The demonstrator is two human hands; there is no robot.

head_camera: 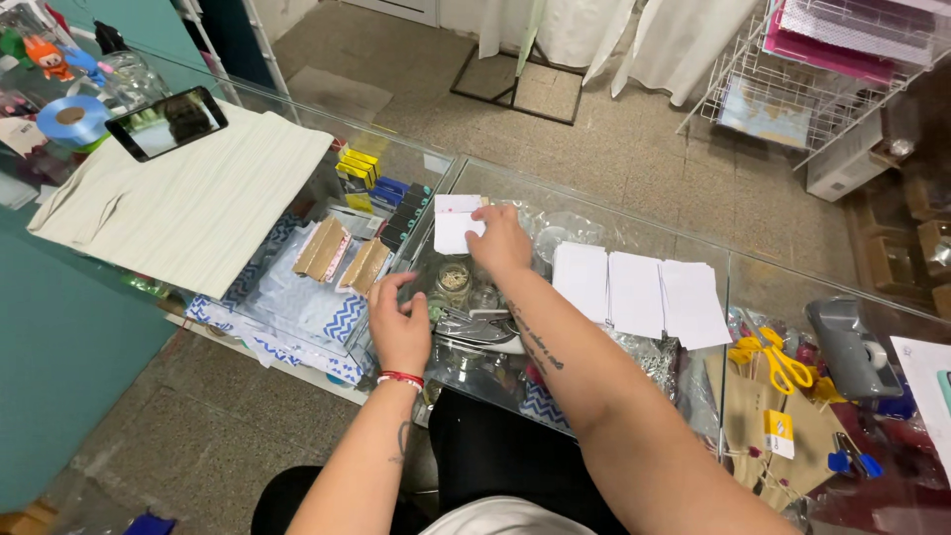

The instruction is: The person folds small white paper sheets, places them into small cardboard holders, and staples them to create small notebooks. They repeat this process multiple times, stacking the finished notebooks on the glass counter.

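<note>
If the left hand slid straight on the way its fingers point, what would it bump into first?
Probably the small stack of white cards under the right hand. The left hand points up and slightly right across the glass counter; depth is hard to judge.

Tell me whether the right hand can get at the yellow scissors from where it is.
Probably yes. The yellow scissors lie uncovered on the glass counter, off to the right hand's right, past the white paper stacks; nothing blocks the way.

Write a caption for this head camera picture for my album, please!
Right hand presses small white cards on a glass counter; left hand rests nearby.
</note>
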